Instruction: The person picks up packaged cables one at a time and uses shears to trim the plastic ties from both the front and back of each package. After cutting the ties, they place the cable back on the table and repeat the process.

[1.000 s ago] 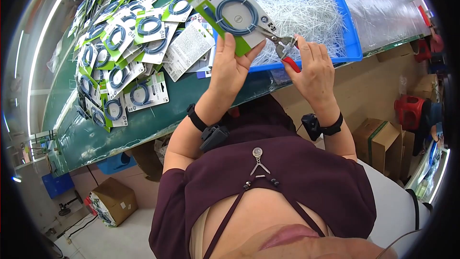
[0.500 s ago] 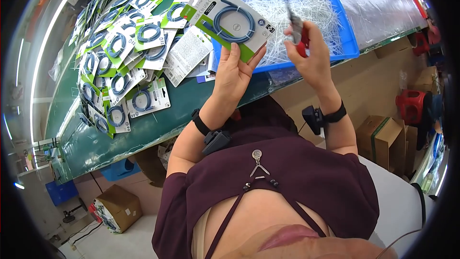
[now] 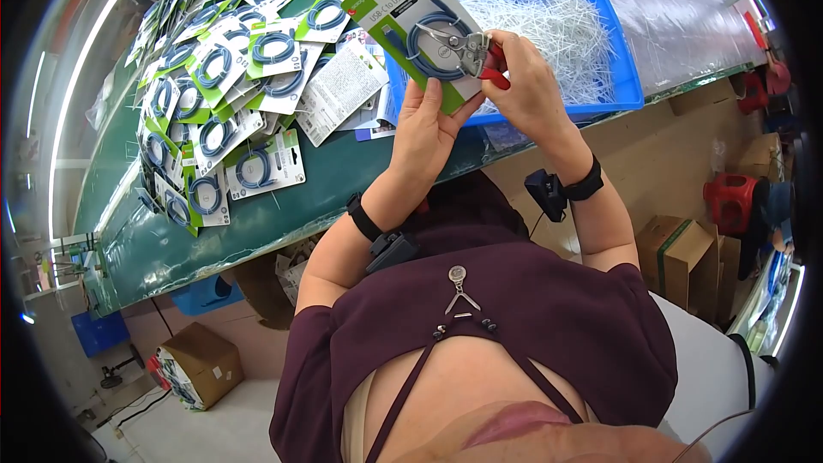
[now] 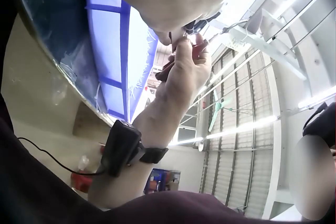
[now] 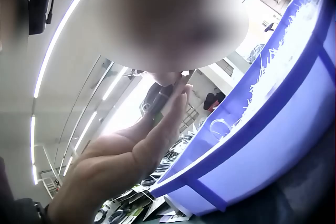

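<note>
My left hand (image 3: pixel 424 129) holds up a green-and-white cable card (image 3: pixel 390 7), thumb on its front near the bottom edge. A blue USB-C cable (image 3: pixel 415 50) is coiled on the card and fastened with clear ties. In my right hand (image 3: pixel 530 90) is a pair of red-handled cutters (image 3: pixel 471 53), fingers curled round the grips. The metal tips overlap the cable coil in the head view. From the left wrist, the red handle (image 4: pixel 198 50) shows between the right hand's fingers. The right wrist view shows the left hand (image 5: pixel 126 155) from the side.
A blue tray (image 3: pixel 633 69) full of clear plastic strips (image 3: pixel 557 26) stands behind the hands on the green table (image 3: pixel 171 253). Several carded cables (image 3: pixel 214 69) lie heaped at the left. One card lies back side up (image 3: pixel 341 90) beside the tray.
The cutters first drew back from the card to the right, then came in again over the coil. The card stays in my left hand, shifted slightly right.
</note>
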`<state>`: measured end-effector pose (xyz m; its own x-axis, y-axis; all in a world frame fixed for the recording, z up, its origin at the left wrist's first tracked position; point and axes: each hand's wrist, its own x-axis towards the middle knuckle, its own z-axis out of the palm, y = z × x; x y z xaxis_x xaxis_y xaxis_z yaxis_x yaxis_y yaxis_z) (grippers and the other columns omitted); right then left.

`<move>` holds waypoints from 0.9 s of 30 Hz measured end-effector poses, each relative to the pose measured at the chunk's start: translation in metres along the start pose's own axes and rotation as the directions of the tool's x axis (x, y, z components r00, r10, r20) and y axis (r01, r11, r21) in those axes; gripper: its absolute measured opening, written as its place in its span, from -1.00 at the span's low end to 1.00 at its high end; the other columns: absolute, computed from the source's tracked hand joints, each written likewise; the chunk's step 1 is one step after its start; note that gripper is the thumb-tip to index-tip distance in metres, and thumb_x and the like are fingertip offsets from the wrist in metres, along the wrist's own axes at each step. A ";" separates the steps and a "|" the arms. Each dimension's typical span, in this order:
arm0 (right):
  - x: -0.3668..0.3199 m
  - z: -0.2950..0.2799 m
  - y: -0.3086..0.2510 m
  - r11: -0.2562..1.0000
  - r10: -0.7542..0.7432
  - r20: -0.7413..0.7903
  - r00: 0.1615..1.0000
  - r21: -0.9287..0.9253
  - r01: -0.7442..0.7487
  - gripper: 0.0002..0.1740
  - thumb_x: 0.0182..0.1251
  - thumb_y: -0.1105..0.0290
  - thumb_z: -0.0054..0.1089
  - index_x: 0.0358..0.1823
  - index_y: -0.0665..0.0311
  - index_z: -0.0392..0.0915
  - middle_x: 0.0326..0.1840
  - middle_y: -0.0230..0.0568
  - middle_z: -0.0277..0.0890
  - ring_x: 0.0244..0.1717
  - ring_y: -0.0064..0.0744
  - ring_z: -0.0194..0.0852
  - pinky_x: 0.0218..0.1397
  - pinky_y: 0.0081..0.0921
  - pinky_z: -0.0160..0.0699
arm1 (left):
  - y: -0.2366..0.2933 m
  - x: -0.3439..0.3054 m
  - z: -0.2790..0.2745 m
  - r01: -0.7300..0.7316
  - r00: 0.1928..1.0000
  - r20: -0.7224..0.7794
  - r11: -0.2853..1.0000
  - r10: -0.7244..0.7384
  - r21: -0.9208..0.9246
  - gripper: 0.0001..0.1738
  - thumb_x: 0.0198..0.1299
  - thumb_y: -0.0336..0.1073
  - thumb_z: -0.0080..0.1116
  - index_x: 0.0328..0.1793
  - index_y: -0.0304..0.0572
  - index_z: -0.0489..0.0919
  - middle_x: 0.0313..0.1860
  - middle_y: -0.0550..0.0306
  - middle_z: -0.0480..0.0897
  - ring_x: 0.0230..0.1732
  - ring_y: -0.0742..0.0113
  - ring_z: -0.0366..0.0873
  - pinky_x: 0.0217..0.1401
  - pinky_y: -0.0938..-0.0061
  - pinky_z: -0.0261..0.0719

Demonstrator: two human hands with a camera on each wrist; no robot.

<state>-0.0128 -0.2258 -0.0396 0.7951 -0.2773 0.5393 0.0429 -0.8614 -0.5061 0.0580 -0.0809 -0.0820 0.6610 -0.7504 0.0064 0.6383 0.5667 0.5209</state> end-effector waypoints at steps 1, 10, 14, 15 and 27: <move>0.001 -0.001 -0.001 1.000 -0.014 0.004 1.000 0.003 0.014 -0.42 -0.05 0.62 0.28 0.11 0.32 0.40 -0.18 -0.03 0.48 -0.17 -0.07 0.53 -0.06 -0.29 0.53 | 0.001 0.001 -0.001 -0.007 1.000 -0.003 1.000 0.007 -0.001 -0.64 0.52 -0.27 -0.22 0.38 -0.03 0.29 0.32 0.12 0.42 0.33 0.07 0.42 0.38 -0.03 0.47; 0.004 -0.030 0.051 0.957 0.250 -0.004 0.968 -0.149 -0.248 -0.51 0.26 0.29 0.31 0.16 0.32 0.44 -0.27 -0.19 0.45 -0.24 -0.33 0.44 -0.14 -0.41 0.47 | 0.109 -0.042 -0.054 -0.393 0.892 -0.193 0.912 0.410 0.118 -0.69 0.50 -0.30 -0.17 0.30 -0.09 0.35 0.25 0.11 0.48 0.26 0.06 0.49 0.32 -0.07 0.52; -0.006 -0.031 0.080 0.513 0.378 0.204 0.903 0.766 -0.387 -0.21 0.32 -0.07 0.18 0.44 0.22 0.22 -0.04 -0.28 0.44 -0.02 -0.33 0.41 0.07 -0.31 0.51 | 0.171 -0.160 -0.090 -0.539 0.588 -0.315 0.652 0.745 0.534 -0.72 0.49 -0.33 -0.16 0.26 -0.17 0.37 0.22 0.10 0.49 0.22 0.09 0.50 0.30 -0.12 0.52; -0.006 -0.028 0.069 0.384 0.298 0.169 0.940 0.880 -0.280 -0.07 0.29 -0.24 0.15 0.50 0.19 0.11 0.05 -0.26 0.44 0.11 -0.29 0.40 0.10 -0.24 0.54 | 0.180 -0.197 -0.098 -0.534 0.467 -0.304 0.539 0.830 0.652 -0.72 0.49 -0.34 -0.16 0.26 -0.19 0.36 0.22 0.10 0.49 0.22 0.09 0.50 0.30 -0.12 0.52; 0.007 0.028 0.072 0.177 0.220 0.410 0.885 0.876 -0.449 0.05 0.17 -0.44 0.02 0.42 0.28 0.17 0.29 -0.06 0.34 0.26 -0.11 0.35 0.15 -0.27 0.53 | 0.109 -0.408 -0.250 0.041 -0.173 -0.684 0.699 0.709 0.714 -0.47 0.47 -0.32 -0.09 0.49 -0.25 0.13 0.34 -0.09 0.37 0.27 0.13 0.45 0.17 0.20 0.57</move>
<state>0.0123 -0.2780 -0.0913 0.9613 -0.2603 0.0903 0.1800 0.3452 -0.9211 -0.0434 0.3727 -0.2413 0.6075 0.7645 -0.2158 0.1917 0.1226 0.9738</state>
